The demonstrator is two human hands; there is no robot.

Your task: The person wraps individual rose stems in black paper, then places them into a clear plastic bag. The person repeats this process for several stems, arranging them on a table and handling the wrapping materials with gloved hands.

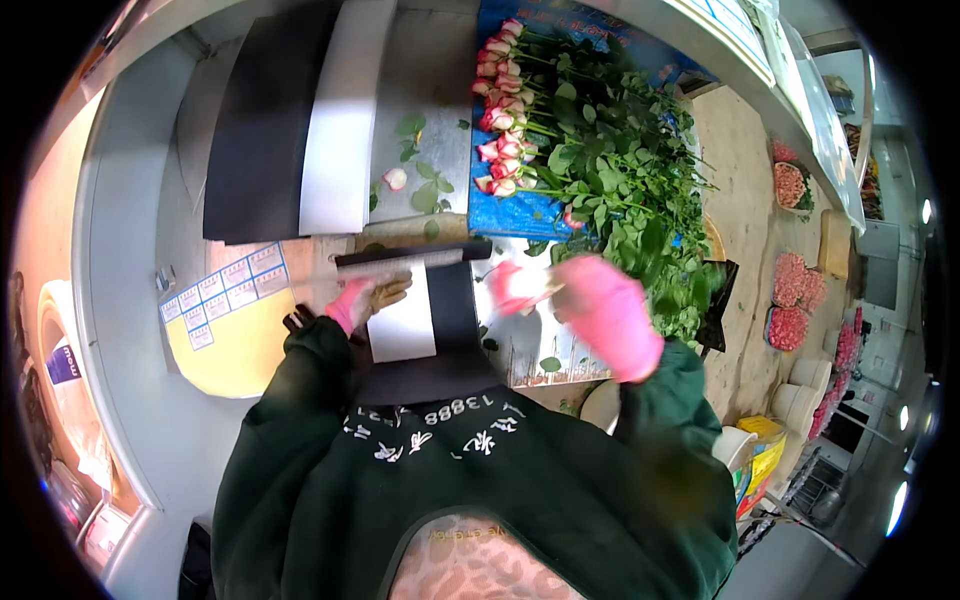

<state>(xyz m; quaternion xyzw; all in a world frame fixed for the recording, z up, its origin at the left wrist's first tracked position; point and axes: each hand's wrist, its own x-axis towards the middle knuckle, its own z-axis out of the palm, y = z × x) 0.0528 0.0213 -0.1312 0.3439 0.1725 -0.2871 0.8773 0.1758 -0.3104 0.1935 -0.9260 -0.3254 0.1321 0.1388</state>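
Note:
My left hand [372, 300], in a pink glove with a tan palm, rests with fingers stretched out at the left edge of a white sheet [405, 335]. Under that sheet lies black wrapping paper [455, 310]. A pink glove covers my right hand [608, 312], which is smeared by motion and closed around the stem of a rose [515, 288]. The rose's blurred pink-and-white head points left, just right of the black paper. Beyond it, a pile of pink-and-white roses [505, 120] lies on a blue sheet [515, 215], heads to the left, leafy stems to the right.
Stacks of black sheets [265, 120] and white sheets [345, 120] lie at the back left. Loose leaves and a petal [395, 179] are scattered beside them. A yellow card [225, 350] with label stickers is at the left. Buckets [800, 400] and pink flower bunches [790, 325] stand far right.

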